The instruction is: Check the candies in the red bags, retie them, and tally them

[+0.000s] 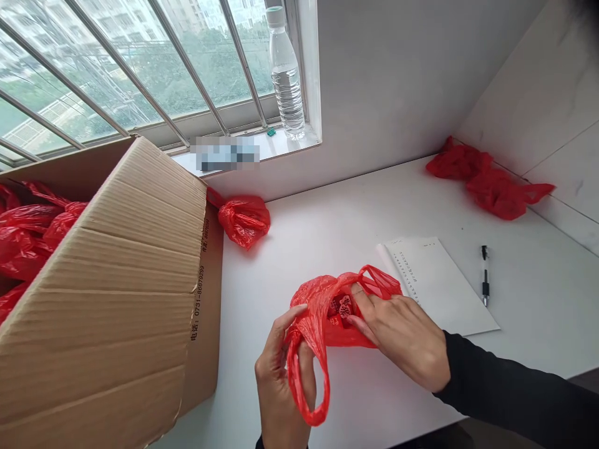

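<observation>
Red plastic bag (324,307): thin, glossy, crumpled, mouth open, at 5 o'clock from the view's centre.
Near handle (322,414): loop drooping at the bag's 7 o'clock.
Far handle (389,282): bunched, at its 2 o'clock.
Red packets (345,306): small, printed, inside the bag, partly hidden.

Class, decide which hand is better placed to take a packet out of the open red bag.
Probably the right hand: it is at the mouth of the red bag, beside the packets. The left hand holds the bag's side, so seems better kept for steadying.
</observation>
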The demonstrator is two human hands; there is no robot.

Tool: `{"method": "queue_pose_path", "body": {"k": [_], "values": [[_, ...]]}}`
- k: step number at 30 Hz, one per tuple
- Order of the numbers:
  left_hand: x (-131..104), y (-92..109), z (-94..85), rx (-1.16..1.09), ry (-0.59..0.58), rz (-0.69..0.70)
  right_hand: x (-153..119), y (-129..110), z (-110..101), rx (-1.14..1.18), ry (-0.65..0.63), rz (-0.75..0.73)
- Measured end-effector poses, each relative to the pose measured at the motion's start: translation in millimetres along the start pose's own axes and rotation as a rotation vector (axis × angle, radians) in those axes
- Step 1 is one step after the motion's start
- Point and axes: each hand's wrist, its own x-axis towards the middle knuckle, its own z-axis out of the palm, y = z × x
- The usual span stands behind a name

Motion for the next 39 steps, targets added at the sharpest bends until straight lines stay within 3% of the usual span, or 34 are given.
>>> {"method": "queue_pose_path", "body": {"k": [3,5,9,14,19,23,26,29,33,39], "values": [[-0.8,5.9,3.2,0.124,-0.030,0.097,6.1,-5.4,-7.7,0.124,0.011,-0.166],[0.9,6.3,5.0,0.221,0.021,0.161,13.6,-8.2,-8.0,0.196,-0.076,-0.274],[6.4,3.9,5.3,0.227,0.170,0.151,31.5,-6.7,3.4,0.182,-0.274,-0.158],[11.9,0.2,1.7,-0.296,0.000,-0.106,37.7,5.1,10.3,0.282,-0.223,-0.165],[15.5,2.5,4.0,-0.670,0.044,-0.305,23.9,13.7,2.5,0.239,-0.231,-0.115],[15.4,4.7,6.0,-0.750,0.094,-0.388,20.1,15.0,-5.3,0.128,-0.237,-0.116],[14.0,0.7,7.5,-0.758,0.132,-0.332,24.1,13.0,-7.8,0.036,-0.318,-0.140],[11.3,-4.2,10.0,-0.728,0.078,-0.311,30.5,7.7,-4.2,-0.009,-0.337,-0.140],[6.1,-1.8,11.6,-0.686,0.038,-0.276,41.1,-2.0,12.0,0.125,-0.221,-0.206],[0.1,12.9,6.5,-0.631,0.029,-0.277,53.7,-7.5,31.0,0.295,-0.174,-0.280]]}}
